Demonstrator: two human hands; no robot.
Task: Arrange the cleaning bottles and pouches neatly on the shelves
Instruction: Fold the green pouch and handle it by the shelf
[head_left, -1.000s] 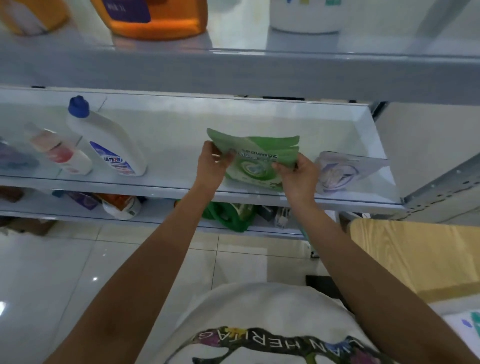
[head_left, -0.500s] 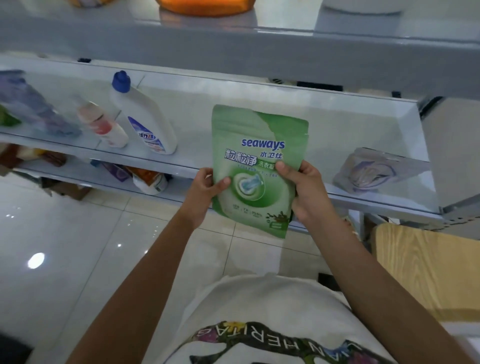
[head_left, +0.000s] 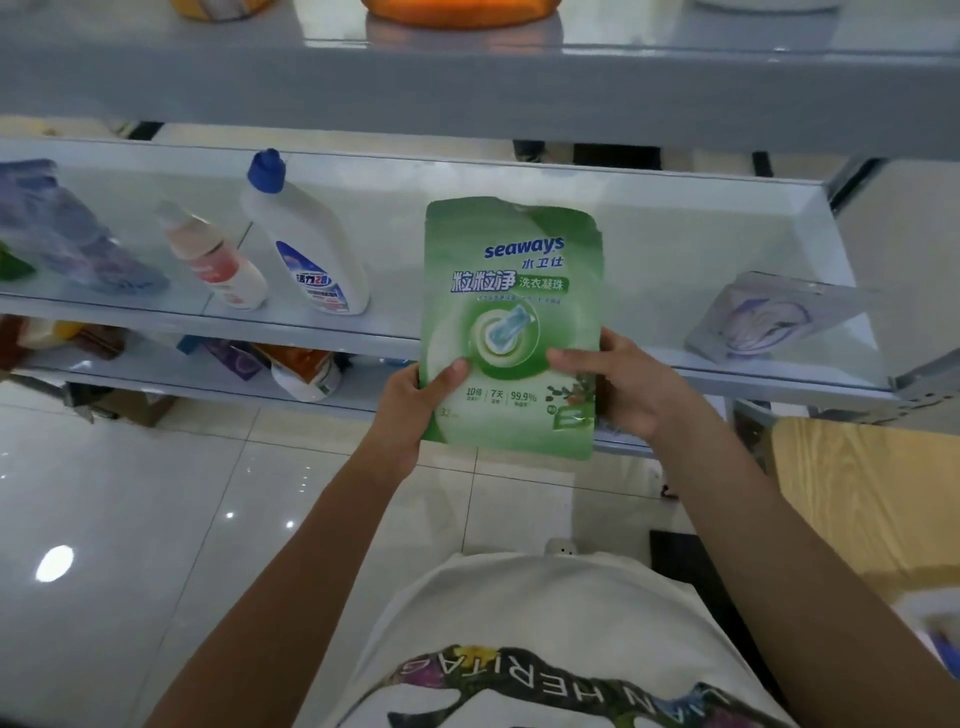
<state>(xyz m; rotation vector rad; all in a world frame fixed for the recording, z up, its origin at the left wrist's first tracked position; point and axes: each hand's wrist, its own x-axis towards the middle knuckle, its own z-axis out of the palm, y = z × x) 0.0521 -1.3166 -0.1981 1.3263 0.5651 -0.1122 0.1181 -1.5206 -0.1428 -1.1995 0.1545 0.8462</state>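
I hold a green Seaways laundry-bead pouch (head_left: 511, 291) upright in front of the middle shelf (head_left: 675, 234), its printed face toward me. My left hand (head_left: 410, 410) grips its lower left edge, thumb on the front. My right hand (head_left: 623, 384) grips the lower right edge. On the shelf to the left stand a white bottle with a blue cap (head_left: 306, 244) and a smaller pinkish bottle (head_left: 213, 260). A pale purple pouch (head_left: 763, 317) leans at the shelf's right end, and a bluish pouch (head_left: 67, 234) lies at the far left.
An orange bottle (head_left: 457, 10) stands on the top shelf (head_left: 467, 88). The lower shelf holds an orange-and-white bottle (head_left: 306, 371) and a purple pack (head_left: 234, 358). A wooden table (head_left: 872, 499) is on my right. Glossy white floor tiles (head_left: 130, 519) lie below.
The pouch came off the shelf, where it was tilted upside down, and was turned upright facing me. Both hands slid to its lower edges and drew it slightly back.
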